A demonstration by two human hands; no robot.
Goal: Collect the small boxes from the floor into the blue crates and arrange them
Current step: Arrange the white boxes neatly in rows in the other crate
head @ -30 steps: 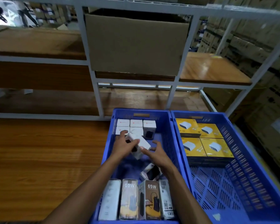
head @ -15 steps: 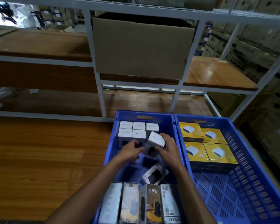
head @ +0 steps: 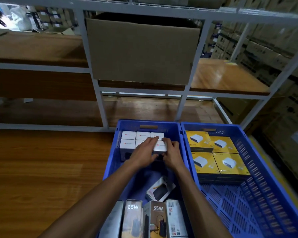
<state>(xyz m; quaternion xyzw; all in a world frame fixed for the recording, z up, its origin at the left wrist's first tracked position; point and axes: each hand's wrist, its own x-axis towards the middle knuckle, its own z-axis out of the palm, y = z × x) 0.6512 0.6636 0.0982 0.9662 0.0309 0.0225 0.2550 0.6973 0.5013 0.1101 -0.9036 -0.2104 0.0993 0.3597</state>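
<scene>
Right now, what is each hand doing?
Left hand: fingers laid straight over the white boxes, open.
Right hand: gripping the small white box.

Two crates sit side by side in front of the shelving rack (head: 100, 103). Left crate (head: 110, 162) has small boxes (head: 128, 135) packed along its far wall, charger boxes (head: 157, 219) standing at the near end. Right crate (head: 258, 162) holds flat boxes (head: 213, 155) at the back. A cardboard carton (head: 141, 52) sits on the shelf behind.
</scene>
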